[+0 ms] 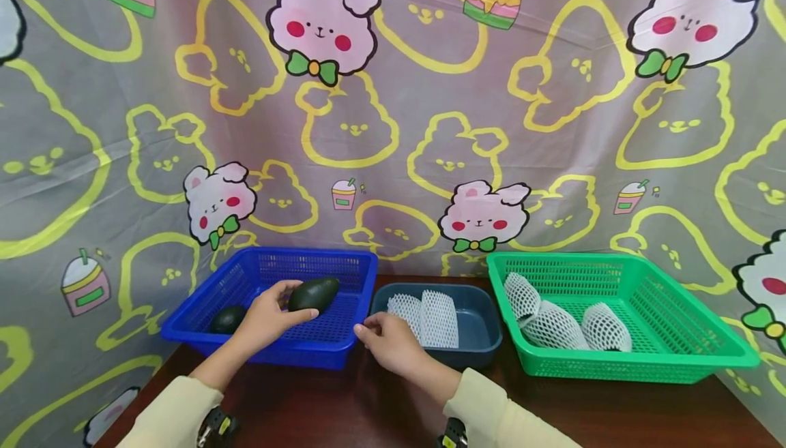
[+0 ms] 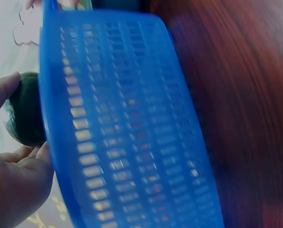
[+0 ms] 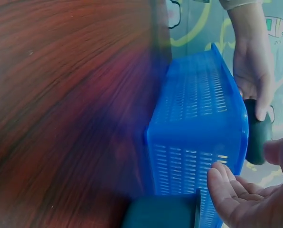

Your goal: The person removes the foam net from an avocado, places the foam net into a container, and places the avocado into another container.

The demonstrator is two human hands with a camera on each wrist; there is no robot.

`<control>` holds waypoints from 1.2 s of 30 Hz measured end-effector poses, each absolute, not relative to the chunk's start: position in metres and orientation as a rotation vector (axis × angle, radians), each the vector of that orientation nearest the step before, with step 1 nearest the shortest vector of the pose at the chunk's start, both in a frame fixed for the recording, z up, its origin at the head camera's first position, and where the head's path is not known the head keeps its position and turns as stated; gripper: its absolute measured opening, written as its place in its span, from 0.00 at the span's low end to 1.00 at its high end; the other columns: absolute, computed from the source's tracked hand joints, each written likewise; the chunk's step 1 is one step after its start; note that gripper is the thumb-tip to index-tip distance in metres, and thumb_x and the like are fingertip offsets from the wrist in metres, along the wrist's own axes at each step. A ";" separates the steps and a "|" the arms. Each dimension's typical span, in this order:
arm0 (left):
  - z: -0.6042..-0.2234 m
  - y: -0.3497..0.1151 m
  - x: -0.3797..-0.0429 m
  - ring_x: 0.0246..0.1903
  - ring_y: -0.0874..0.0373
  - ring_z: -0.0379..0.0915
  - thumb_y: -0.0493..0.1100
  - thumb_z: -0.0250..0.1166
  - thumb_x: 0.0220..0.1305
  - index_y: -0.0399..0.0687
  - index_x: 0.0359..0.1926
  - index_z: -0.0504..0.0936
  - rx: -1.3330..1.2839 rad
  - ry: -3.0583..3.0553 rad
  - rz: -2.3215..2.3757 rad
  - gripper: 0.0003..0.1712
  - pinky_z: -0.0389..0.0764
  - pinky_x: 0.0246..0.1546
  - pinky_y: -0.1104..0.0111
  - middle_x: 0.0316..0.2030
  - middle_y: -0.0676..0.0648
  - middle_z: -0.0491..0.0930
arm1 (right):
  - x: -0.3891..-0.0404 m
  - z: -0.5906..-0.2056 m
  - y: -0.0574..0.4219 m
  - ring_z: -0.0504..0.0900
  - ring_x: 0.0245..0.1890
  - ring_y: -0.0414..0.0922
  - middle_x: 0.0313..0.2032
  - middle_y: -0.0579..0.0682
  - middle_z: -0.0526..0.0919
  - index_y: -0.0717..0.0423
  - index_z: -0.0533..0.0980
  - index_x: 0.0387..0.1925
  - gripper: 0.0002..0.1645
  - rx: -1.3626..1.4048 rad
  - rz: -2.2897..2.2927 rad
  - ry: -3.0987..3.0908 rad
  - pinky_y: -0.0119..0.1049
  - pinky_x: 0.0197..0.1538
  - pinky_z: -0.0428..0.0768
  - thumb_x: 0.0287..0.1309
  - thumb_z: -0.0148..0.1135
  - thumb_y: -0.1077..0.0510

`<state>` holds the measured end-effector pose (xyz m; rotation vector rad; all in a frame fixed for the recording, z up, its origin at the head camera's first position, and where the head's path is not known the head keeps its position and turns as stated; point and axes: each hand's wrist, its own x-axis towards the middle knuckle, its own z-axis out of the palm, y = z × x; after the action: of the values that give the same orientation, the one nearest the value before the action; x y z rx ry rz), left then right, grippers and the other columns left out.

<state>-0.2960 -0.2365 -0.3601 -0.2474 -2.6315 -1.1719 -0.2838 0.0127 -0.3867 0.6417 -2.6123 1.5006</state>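
Observation:
My left hand (image 1: 265, 315) grips a dark green avocado (image 1: 314, 294) between thumb and fingers, above the blue basket (image 1: 319, 346). In the left wrist view the avocado (image 2: 25, 111) shows just past the basket's rim. A second dark avocado (image 1: 227, 320) lies at the left inside that basket. Close to the basket's right front corner is my right hand (image 1: 393, 344), its fingers loosely bent and holding nothing. From the right wrist, this hand (image 3: 255, 197) appears with its fingers relaxed, near the held avocado (image 3: 259, 142).
Between the baskets stands a small dark blue-grey bin (image 1: 482, 318) with white foam net sleeves (image 1: 440, 318). At the right, a green basket (image 1: 675, 359) contains several items in foam nets (image 1: 555, 325). A patterned curtain (image 1: 393, 127) hangs behind the dark wooden table (image 1: 307, 407).

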 end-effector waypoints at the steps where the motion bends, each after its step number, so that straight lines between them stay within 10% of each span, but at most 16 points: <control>1: -0.361 -0.240 -0.298 0.54 0.37 0.71 0.58 0.74 0.52 0.35 0.62 0.70 -0.224 -2.644 -1.157 0.45 0.77 0.48 0.49 0.57 0.33 0.74 | -0.284 -0.387 0.012 0.75 0.26 0.40 0.24 0.45 0.79 0.66 0.79 0.41 0.19 0.631 1.511 -2.614 0.35 0.29 0.75 0.64 0.62 0.51; 20: -0.369 -0.277 -0.327 0.47 0.38 0.75 0.55 0.73 0.53 0.29 0.61 0.68 -0.107 -2.772 -1.021 0.44 0.78 0.39 0.52 0.53 0.28 0.74 | -0.291 -0.392 -0.001 0.84 0.30 0.55 0.28 0.59 0.83 0.73 0.76 0.39 0.13 0.446 2.075 -2.513 0.40 0.32 0.83 0.63 0.62 0.62; 36: -0.379 -0.303 -0.356 0.44 0.35 0.73 0.49 0.75 0.51 0.21 0.57 0.67 -0.049 -2.889 -0.840 0.43 0.76 0.41 0.48 0.50 0.24 0.72 | -0.289 -0.390 -0.007 0.80 0.21 0.42 0.24 0.55 0.82 0.71 0.72 0.36 0.05 0.347 2.377 -2.345 0.36 0.29 0.83 0.63 0.58 0.69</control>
<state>-0.3565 -0.3035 -0.3788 -0.0494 -2.8891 -0.8398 -0.2889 -0.0074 -0.3903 0.3469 -2.3448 2.3771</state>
